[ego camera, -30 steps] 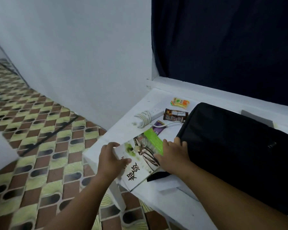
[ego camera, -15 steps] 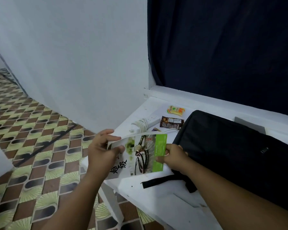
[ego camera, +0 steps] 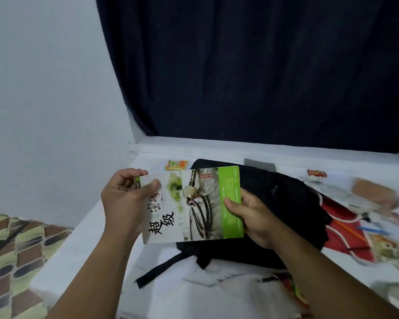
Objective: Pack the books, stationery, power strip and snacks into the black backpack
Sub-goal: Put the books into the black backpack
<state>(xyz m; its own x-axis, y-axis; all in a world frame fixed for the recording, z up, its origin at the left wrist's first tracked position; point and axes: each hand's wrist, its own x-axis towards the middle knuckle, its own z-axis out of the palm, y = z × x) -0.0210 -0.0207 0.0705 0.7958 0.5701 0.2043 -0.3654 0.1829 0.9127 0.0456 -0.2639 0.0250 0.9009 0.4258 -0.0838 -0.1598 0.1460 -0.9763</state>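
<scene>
A book [ego camera: 189, 203] with a white and green cover and black characters is held up above the table, over the left part of the black backpack [ego camera: 286, 203]. My left hand [ego camera: 122, 201] grips its left edge, thumb on the cover. My right hand [ego camera: 247, 212] pinches its green right edge. The backpack lies flat on the white table [ego camera: 90, 245], a strap trailing toward me. An orange snack packet [ego camera: 176, 164] lies behind the book. A red snack packet [ego camera: 317, 173] and pens [ego camera: 364, 230] lie to the backpack's right. The power strip is hidden.
A dark curtain [ego camera: 251, 65] hangs behind the table and a white wall [ego camera: 44, 88] stands at left. Patterned floor tiles [ego camera: 9, 261] show at lower left. A red and white printed sheet [ego camera: 346, 240] covers the table's right side. A grey flat object [ego camera: 260, 164] lies behind the backpack.
Both hands lifted the book off the table and carried it right, over the backpack. The view swung right, revealing the table's right side.
</scene>
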